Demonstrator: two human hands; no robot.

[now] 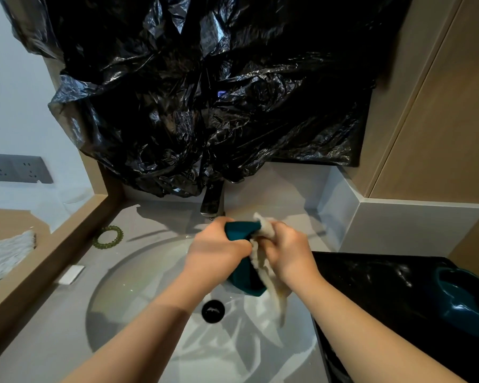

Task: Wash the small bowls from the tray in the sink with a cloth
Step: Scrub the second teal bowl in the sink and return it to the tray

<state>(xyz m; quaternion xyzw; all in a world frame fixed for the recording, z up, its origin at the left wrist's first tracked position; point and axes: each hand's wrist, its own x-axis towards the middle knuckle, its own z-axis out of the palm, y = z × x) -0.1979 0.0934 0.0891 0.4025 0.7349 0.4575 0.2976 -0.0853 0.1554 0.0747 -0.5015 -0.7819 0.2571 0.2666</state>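
Both our hands are closed and meet over the sink, just near of the tap. Our left hand has its fingers curled round a dark teal small bowl, gripping it along its left side. Our right hand clutches a pale cloth and presses it against the bowl's right side, so the bowl is sandwiched between the two grips.

We hold the bowl up on its edge. Its long axis runs from far to near, with one part of the rim poking out on the far side between our knuckles and the other hanging on the near side below our left hand. Its opening seems to face right, toward the cloth, though our hands hide most of it. A loose tail of the cloth dangles toward us over the basin.

The bowl hangs clear of the basin, just far and right of the black drain. On the right, a black tray sits beside the sink with a second bowl of the same teal on it. On the left counter lie a green bead bracelet and a white block. Crumpled black plastic sheeting covers the far wall above the tap.
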